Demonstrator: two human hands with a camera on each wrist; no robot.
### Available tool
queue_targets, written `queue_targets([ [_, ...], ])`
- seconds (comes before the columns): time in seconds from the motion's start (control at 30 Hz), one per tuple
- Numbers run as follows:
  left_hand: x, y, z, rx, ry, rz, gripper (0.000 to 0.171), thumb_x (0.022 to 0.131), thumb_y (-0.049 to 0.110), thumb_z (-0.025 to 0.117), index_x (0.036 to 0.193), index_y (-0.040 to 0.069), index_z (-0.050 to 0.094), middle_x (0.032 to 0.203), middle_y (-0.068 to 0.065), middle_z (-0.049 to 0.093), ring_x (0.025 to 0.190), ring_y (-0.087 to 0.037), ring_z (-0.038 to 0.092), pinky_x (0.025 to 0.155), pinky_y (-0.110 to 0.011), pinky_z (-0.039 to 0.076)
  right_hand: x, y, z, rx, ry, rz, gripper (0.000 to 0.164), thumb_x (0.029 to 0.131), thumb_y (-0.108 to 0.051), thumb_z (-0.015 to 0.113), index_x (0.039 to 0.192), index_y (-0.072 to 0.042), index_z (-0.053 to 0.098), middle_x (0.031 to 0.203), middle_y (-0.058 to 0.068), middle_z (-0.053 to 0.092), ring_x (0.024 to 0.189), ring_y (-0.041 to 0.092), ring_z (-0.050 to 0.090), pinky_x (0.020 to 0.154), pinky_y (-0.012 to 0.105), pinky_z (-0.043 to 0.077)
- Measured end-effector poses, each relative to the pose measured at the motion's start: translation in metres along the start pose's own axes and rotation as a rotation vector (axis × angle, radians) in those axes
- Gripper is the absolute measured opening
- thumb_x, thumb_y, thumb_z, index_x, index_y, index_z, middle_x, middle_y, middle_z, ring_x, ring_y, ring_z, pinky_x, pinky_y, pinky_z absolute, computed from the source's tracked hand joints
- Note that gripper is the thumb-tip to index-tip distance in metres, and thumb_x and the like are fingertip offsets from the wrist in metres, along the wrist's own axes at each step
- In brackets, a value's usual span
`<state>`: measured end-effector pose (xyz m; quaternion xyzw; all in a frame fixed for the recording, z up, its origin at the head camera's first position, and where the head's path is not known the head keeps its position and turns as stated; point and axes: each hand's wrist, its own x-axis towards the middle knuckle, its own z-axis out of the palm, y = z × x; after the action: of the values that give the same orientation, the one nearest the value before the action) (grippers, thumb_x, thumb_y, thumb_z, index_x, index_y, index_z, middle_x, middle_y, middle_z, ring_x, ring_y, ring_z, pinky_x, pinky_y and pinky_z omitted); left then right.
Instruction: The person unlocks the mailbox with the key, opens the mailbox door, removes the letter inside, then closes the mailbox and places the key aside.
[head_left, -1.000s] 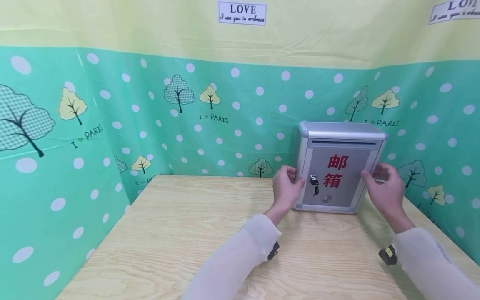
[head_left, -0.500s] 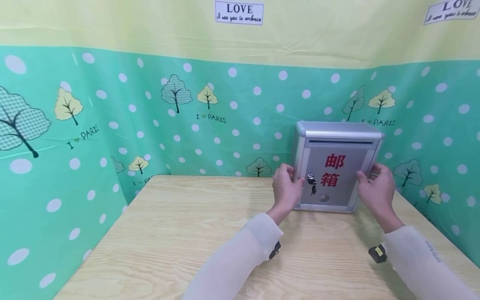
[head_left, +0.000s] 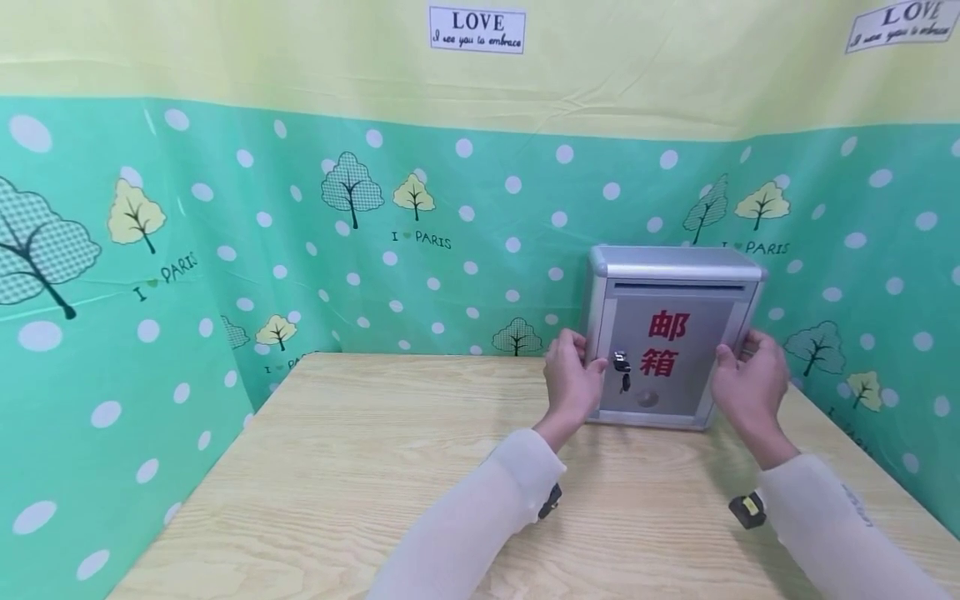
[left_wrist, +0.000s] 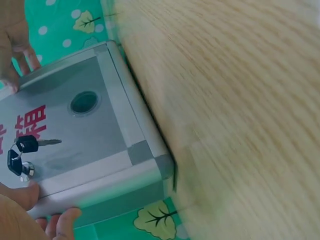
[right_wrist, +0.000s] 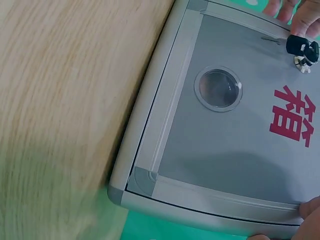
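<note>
A silver metal mailbox (head_left: 628,321) stands upright near the table's back right, with red characters and a narrow slot on its front. My left hand (head_left: 572,387) grips its left edge, thumb on the front frame and fingers along the side. My right hand (head_left: 752,392) holds the opposite edge, its thumb on the front and the other fingers partly hidden behind. Beside my left thumb, black-headed keys (left_wrist: 26,144) hang from the lock (right_wrist: 302,64). A small round window (right_wrist: 218,89) sits low in the door. In both wrist views the mailbox's bottom edge lies against the wood.
The wood-grain table (head_left: 360,467) stretches to the left and front of the mailbox. A green and yellow printed curtain (head_left: 450,167) surrounds it at the back and sides, close behind the mailbox. A small black device (head_left: 748,510) is strapped at my right wrist.
The whole head view has shifted slightly left. My right hand and forearm have moved a little left, closer in against the mailbox. The left hand's grip looks the same.
</note>
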<state>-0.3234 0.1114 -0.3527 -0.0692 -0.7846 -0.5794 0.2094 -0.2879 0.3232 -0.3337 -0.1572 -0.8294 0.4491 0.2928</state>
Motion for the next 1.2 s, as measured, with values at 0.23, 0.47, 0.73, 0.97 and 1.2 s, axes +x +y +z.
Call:
queue_targets([
  [0.23, 0.002, 0.001, -0.001, -0.047, 0.002, 0.005, 0.031, 0.084, 0.011, 0.082, 0.107, 0.014, 0.061, 0.095, 0.006, 0.058, 0.087, -0.009, 0.056, 0.076, -0.021, 0.054, -0.003, -0.007, -0.005, -0.023, 0.045, -0.078, 0.055, 0.109, -0.02, 0.046, 0.157, -0.001, 0.028, 0.153, 0.026, 0.038, 0.139, 0.042, 0.042, 0.113, 0.058, 0.042],
  [0.47, 0.01, 0.008, -0.01, -0.037, 0.002, 0.045, 0.033, 0.084, 0.011, 0.083, 0.109, 0.011, 0.061, 0.097, 0.003, 0.06, 0.087, -0.01, 0.057, 0.076, -0.022, 0.054, -0.008, -0.021, -0.007, -0.021, 0.079, -0.122, 0.052, 0.109, -0.02, 0.046, 0.156, -0.002, 0.03, 0.152, 0.024, 0.04, 0.139, 0.04, 0.043, 0.114, 0.055, 0.042],
  [0.73, 0.019, 0.013, -0.026, -0.001, 0.006, 0.054, 0.035, 0.084, 0.01, 0.083, 0.11, 0.01, 0.061, 0.098, 0.001, 0.06, 0.087, -0.012, 0.057, 0.076, -0.023, 0.054, -0.013, -0.035, -0.001, 0.005, 0.087, -0.13, 0.052, 0.108, -0.017, 0.049, 0.155, -0.002, 0.033, 0.151, 0.023, 0.042, 0.138, 0.037, 0.044, 0.114, 0.052, 0.044],
  [0.97, 0.028, 0.01, -0.045, -0.001, -0.008, 0.05, 0.034, 0.085, 0.01, 0.082, 0.112, 0.01, 0.062, 0.099, 0.0, 0.064, 0.088, -0.013, 0.06, 0.076, -0.024, 0.056, -0.021, -0.045, 0.013, 0.027, 0.103, -0.156, 0.05, 0.107, -0.016, 0.051, 0.152, -0.001, 0.036, 0.149, 0.023, 0.044, 0.137, 0.037, 0.046, 0.112, 0.05, 0.046],
  [1.2, 0.032, 0.007, -0.066, -0.007, -0.009, 0.061, 0.034, 0.085, 0.008, 0.082, 0.113, 0.009, 0.062, 0.099, -0.002, 0.065, 0.087, -0.014, 0.064, 0.076, -0.025, 0.059, -0.03, -0.056, 0.025, 0.076, 0.105, -0.183, 0.05, 0.107, -0.014, 0.053, 0.151, 0.001, 0.037, 0.146, 0.024, 0.046, 0.135, 0.038, 0.048, 0.11, 0.051, 0.048],
])
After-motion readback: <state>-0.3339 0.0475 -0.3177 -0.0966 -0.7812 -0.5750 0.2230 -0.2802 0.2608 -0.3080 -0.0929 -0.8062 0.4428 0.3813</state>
